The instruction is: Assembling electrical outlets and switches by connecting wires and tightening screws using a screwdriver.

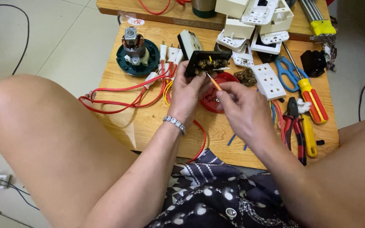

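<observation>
Black socket plate [207,63] in left hand [186,93], right hand [241,105] probing.

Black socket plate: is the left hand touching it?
Touching. The head view shows the left hand with its fingers wrapped around the lower edge of the black socket plate, holding it tilted up off the wooden table.

Soft, even daylight, faint shadows under the wires, everything sharp, with slight wide-angle stretching toward the edges.
</observation>
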